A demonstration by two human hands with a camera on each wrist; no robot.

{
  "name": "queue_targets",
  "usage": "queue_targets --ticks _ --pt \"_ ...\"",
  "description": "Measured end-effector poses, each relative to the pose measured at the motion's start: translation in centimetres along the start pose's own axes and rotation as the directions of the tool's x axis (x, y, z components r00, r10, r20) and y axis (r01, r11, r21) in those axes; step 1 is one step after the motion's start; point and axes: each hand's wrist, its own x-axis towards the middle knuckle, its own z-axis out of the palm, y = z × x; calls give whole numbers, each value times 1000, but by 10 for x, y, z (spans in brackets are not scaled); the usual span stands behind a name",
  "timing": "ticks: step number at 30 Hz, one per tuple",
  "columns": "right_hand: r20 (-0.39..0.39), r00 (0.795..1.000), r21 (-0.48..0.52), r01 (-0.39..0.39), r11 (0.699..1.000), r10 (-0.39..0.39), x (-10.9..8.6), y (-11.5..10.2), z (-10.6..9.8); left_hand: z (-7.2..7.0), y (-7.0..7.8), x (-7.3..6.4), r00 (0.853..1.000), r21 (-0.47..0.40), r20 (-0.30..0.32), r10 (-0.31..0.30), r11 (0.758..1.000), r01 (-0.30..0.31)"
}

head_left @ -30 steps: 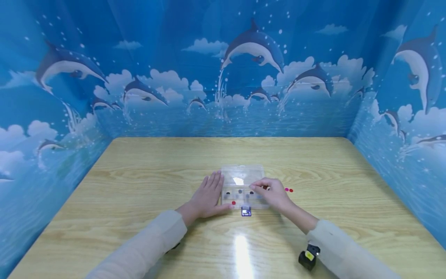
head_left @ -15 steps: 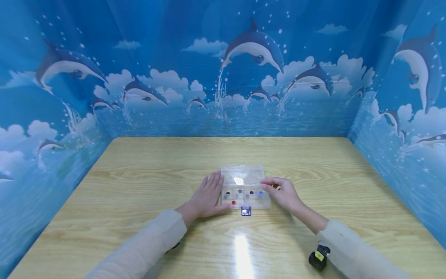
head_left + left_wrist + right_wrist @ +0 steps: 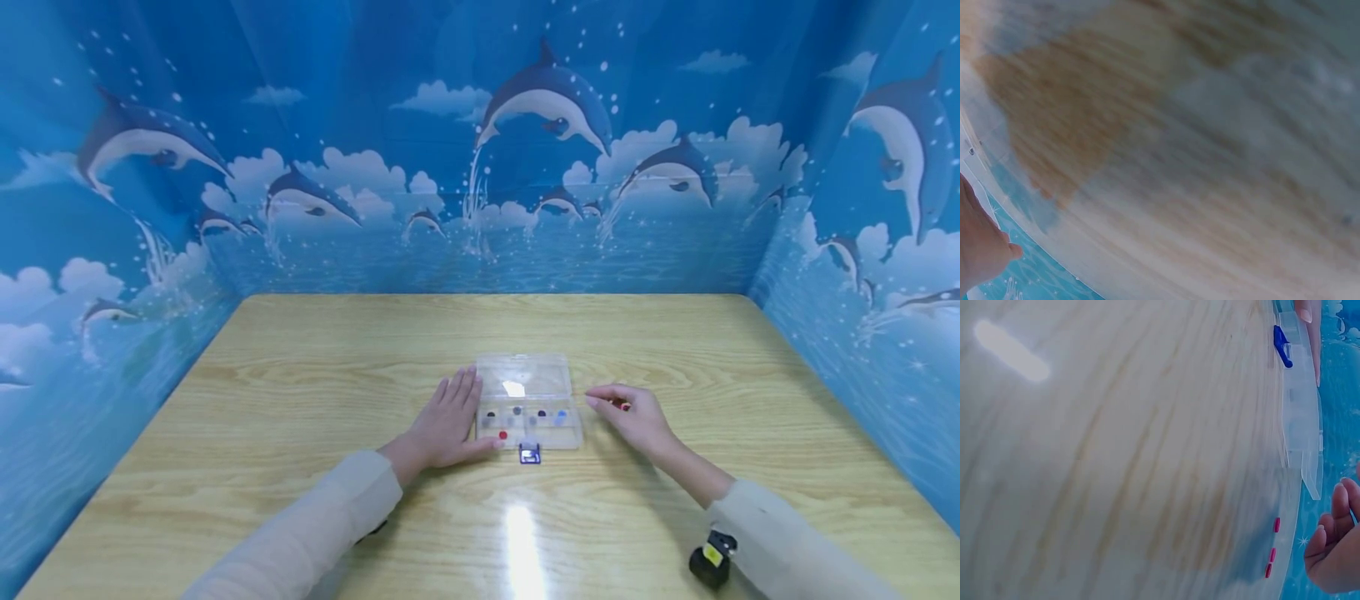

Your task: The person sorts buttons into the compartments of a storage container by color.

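A clear plastic compartment box (image 3: 555,433) lies on the table, its clear lid (image 3: 540,371) folded back. Its back row holds several small dark and blue pieces, such as a blue piece (image 3: 562,413); a red disc (image 3: 503,435) is in the front left. My left hand (image 3: 446,421) lies flat along the box's left side, thumb at its front corner. Just right of the box hovers my right hand (image 3: 633,421), thumb and fingers loosely bent, nothing seen between them. Small red discs (image 3: 1277,525) lie on the table by it, partly hidden behind the hand in the head view.
A blue latch (image 3: 529,454) sticks out from the box's front edge. The wooden table (image 3: 337,333) reaches back to a blue dolphin-print curtain (image 3: 420,183) that also rises on both sides. A bright reflection shows in front of the box.
My right hand has moved right, from over the box's right end to beside it, uncovering the blue piece and covering the red discs. My left hand has stayed still.
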Motion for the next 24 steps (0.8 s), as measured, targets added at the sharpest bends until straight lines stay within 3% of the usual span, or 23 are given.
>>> queue_targets --ticks 13,24 --pt "-13 1000 17 -3 1000 3 -1 12 -12 -1 0 0 1000 12 9 -6 1000 6" --pt "-9 999 17 43 999 -43 -1 19 -14 -2 0 -1 1000 6 7 0 1000 0"
